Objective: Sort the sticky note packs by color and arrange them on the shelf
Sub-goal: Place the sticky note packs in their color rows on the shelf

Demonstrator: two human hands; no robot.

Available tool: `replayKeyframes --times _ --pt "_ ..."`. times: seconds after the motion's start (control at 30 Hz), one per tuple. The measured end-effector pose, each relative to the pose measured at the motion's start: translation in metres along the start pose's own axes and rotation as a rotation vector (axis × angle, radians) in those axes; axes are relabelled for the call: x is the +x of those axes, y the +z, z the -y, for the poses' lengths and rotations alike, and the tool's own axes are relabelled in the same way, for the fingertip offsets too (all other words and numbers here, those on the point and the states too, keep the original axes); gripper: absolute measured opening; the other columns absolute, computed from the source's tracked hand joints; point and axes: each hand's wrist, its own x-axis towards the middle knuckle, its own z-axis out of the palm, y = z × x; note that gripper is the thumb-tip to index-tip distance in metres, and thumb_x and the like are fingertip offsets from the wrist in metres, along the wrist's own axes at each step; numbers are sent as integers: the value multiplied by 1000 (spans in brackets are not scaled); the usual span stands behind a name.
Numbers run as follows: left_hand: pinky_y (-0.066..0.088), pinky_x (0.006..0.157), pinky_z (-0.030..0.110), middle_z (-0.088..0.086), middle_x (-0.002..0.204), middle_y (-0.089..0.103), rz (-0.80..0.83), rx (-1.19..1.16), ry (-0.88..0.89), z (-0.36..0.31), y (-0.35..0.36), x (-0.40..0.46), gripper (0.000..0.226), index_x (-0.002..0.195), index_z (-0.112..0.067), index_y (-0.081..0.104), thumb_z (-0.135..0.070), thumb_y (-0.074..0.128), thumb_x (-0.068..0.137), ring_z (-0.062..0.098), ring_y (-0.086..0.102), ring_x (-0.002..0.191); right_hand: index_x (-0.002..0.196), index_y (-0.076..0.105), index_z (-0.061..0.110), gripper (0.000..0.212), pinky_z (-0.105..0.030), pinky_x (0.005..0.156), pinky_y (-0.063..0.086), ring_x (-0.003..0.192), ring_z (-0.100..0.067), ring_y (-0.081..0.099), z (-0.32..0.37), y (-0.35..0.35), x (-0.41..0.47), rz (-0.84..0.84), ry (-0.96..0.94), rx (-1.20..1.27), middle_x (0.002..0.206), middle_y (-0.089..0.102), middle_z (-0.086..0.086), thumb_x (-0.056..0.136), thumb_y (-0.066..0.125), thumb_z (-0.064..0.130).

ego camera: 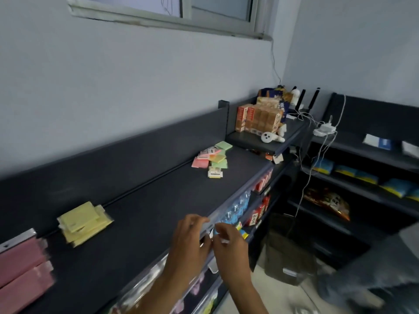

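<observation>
On the dark top shelf lie three groups of sticky note packs. A mixed heap of pink, green, orange and yellow packs sits far along the shelf. Yellow packs are stacked near the back panel at the left. Pink packs lie at the far left edge. My left hand and my right hand meet at the shelf's front edge, fingers curled, apparently pinching a small white-and-blue item between them; it is blurred and mostly hidden.
Boxed snacks and a white gadget stand on a raised shelf beyond the heap. Lower shelves hold bottles and red packets. A second dark rack with cables and blue-yellow bags stands right. A box sits on the floor.
</observation>
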Motion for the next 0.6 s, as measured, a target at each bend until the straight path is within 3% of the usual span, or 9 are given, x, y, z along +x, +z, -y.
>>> replayKeyframes --times 0.1,0.27,0.4,0.47,0.6 --pt "49 93 32 -13 120 48 15 -16 6 -10 19 22 34 119 -29 59 -20 70 87 11 49 112 110 66 31 25 -6 75 46 90 3 63 -10 -18 15 -18 23 33 100 64 19 93 65 13" --pt "50 93 36 -13 121 49 60 -65 54 -29 61 47 34 119 -31 59 -22 64 87 11 50 113 117 69 23 30 -11 84 51 95 2 65 -42 -38 48 -98 99 23 108 71 12 90 67 10" --pt "49 93 33 -17 120 47 51 -92 60 -16 88 83 34 119 -33 56 -22 68 90 11 50 112 118 67 24 29 0 75 42 96 2 64 -47 -39 90 -99 79 -2 110 69 12 92 68 13" --pt "46 93 31 -15 120 47 35 -74 55 -4 97 109 33 119 -32 57 -25 69 90 13 49 113 122 65 26 31 -3 81 45 100 0 63 -49 -38 116 -81 50 -26 115 67 11 92 70 17" --pt "46 97 31 -10 125 49 23 6 40 17 110 159 36 123 -28 58 -29 69 89 11 47 116 130 61 25 37 -24 93 53 108 -4 60 -55 -26 173 -20 -27 -170 124 62 10 94 68 28"
